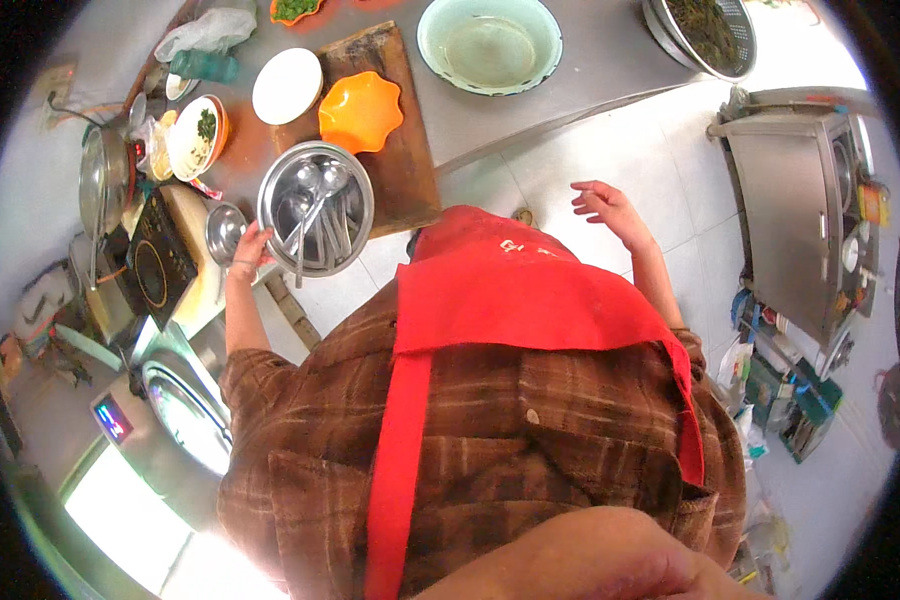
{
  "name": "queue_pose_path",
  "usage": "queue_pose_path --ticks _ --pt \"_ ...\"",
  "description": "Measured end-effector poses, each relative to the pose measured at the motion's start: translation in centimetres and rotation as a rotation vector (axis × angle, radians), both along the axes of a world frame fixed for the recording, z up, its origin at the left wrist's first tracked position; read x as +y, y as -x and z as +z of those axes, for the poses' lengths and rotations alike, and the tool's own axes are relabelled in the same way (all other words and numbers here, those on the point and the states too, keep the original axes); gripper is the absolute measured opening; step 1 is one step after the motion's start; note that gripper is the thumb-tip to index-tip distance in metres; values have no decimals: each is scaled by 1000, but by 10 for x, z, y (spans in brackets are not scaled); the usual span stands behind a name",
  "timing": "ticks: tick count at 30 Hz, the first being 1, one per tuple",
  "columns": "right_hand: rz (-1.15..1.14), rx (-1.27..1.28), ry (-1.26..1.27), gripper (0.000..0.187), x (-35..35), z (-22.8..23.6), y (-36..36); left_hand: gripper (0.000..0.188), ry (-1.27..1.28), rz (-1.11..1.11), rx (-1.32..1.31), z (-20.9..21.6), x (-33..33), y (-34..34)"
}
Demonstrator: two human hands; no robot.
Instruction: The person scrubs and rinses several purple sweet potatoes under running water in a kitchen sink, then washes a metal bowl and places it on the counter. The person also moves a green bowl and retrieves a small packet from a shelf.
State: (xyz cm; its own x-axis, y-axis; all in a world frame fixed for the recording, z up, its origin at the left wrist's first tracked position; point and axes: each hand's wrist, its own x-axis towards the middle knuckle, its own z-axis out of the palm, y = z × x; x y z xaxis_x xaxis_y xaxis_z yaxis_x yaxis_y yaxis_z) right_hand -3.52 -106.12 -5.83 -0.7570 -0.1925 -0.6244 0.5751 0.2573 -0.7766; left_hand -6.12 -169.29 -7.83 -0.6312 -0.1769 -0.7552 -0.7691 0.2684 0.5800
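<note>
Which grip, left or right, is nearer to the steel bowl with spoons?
Left. The left grip holds the steel bowl at its left rim; the right grip is well to its right, over the floor.

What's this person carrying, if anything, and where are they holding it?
The left grip holds a steel bowl of metal utensils by its left rim; the right grip is open and holds nothing.
</note>
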Motion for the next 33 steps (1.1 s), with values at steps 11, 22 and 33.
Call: queue_pose_path --ticks 11,22,33 --pt "-358 -148 328 41 -25 -55 172 16 20 630 362 2 108 -130" --pt "-565 91 218 26 38 -65 246 27 -90 570 455 52 221 47" --pt "-733 114 195 19 88 -53 264 21 -260 293 511 -6 320 266"
